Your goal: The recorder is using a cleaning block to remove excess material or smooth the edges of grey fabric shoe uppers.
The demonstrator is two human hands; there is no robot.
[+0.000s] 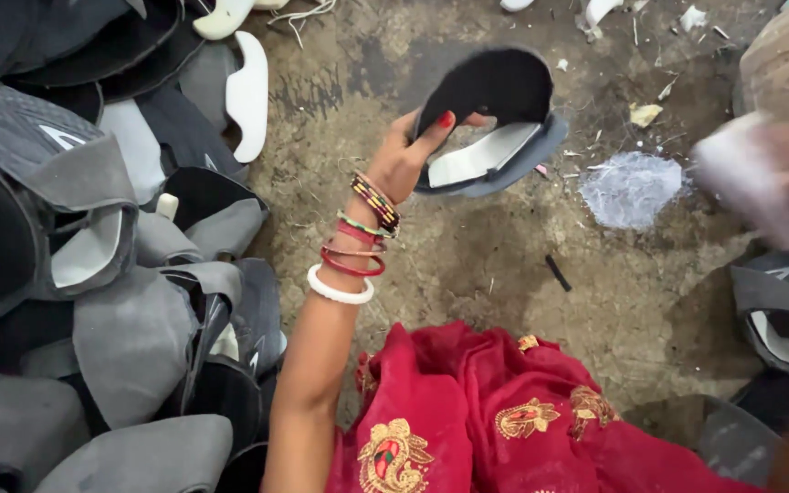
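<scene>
- Left hand raised over the floor, fingers curled shut around the rim of a shoe upper; one red-painted nail pressed against the dark inner face, remaining fingers hidden behind the piece.
- Held by one edge only, rest of the shoe upper hanging free beyond the grip; likely to slip or swing out if the pinch loosens, since nothing supports the far side.
- Shoe upper: curved shell, black lining inside, grey outer layer, white insert panel visible in the opening; looks soft, foldable, light; held up in the air, well apart from the heaps at either side.
- Bangles stacked on the left wrist, red, white and multicoloured; could snag on a loose edge if the piece is drawn back along the arm.
- Right hand at the right edge, heavily blurred, seemingly around something pale; how far shut, and on what, cannot be told.
- Dirt floor below, scattered with scraps and a pale powdery patch; a dropped piece would probably pick up dust on the black lining.
- Pile of similar grey and black uppers at the left, a few more at the right edge; dropped piece easily lost among them.
- Red embroidered cloth across the lap at the bottom.
</scene>
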